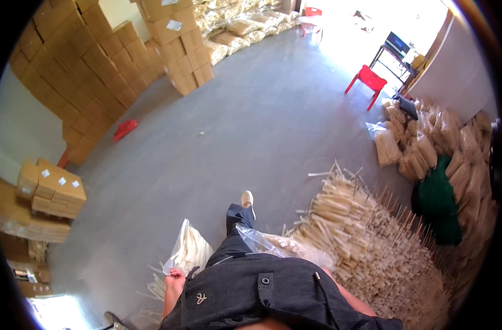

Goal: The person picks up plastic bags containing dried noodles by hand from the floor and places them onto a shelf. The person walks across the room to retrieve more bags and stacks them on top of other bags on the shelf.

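My left hand [175, 276] is closed at the edge of a clear plastic bag [188, 247] filled with pale, thin sticks, low on my left side. A second clear bag [278, 243], also with pale contents, is in front of my right hip. Part of my right forearm [347, 294] shows beside my dark top, but my right hand is hidden. Whether it holds the second bag cannot be seen.
A big heap of pale sticks [366, 242] lies at my right, with bagged bundles [421, 148] and a green sack [439, 201] beyond. Cardboard boxes [91, 60] are stacked at left. A red stool [366, 82] stands ahead by a desk with a screen [397, 45].
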A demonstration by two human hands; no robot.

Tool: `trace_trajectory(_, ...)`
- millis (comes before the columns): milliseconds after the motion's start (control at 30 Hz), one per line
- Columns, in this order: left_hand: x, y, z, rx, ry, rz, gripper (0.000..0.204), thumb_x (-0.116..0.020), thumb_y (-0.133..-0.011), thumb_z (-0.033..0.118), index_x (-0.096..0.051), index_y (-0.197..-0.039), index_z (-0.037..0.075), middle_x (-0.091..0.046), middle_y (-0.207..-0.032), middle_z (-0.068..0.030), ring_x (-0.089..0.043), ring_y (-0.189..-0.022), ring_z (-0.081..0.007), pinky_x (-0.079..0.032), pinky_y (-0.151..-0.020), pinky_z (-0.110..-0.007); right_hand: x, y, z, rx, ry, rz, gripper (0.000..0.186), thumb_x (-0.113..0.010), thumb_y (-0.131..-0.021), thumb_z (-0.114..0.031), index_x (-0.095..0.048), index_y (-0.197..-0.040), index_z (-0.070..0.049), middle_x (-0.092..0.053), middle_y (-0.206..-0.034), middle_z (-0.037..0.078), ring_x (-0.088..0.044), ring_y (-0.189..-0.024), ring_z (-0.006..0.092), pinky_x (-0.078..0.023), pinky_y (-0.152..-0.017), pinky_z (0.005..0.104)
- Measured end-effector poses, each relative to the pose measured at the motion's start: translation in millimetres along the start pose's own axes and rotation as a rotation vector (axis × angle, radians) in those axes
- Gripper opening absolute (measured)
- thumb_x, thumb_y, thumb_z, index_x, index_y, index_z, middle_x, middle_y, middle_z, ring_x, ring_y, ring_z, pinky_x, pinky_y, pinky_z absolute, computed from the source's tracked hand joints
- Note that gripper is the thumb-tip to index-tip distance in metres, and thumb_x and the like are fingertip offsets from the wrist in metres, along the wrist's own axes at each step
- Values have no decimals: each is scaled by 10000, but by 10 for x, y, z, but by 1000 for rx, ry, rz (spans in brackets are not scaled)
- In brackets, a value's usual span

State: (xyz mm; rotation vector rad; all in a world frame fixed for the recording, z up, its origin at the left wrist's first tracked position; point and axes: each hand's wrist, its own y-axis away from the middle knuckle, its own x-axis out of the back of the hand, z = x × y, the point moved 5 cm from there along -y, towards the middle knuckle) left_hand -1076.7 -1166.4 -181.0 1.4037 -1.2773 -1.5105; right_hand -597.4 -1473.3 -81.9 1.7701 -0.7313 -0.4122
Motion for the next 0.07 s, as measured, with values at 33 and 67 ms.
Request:
trace_trajectory(33, -280, -259, -268, 37, -1, 20, 106, -464, -779, 86, -484, -677, 64, -456, -521, -12, -455, -424, -93, -387, -361, -186, 96, -257, -173, -92, -2, 39, 345, -560, -785, -360, -627, -857, -30, -604, -770, 85, -543, -656, 159, -416, -672, 289)
trace_trajectory(67, -565, -476, -472, 64, -1, 40, 105, -460, -776, 83, -482, -675, 66, -456, -520, -13, -456, -425, -93, -388, -360, -191, 86, -350, -517, -81, -12, 56, 345, -560, -785, -360, -627, -857, -30, -604, -770, 85, -543, -656, 159, -416, -672, 289)
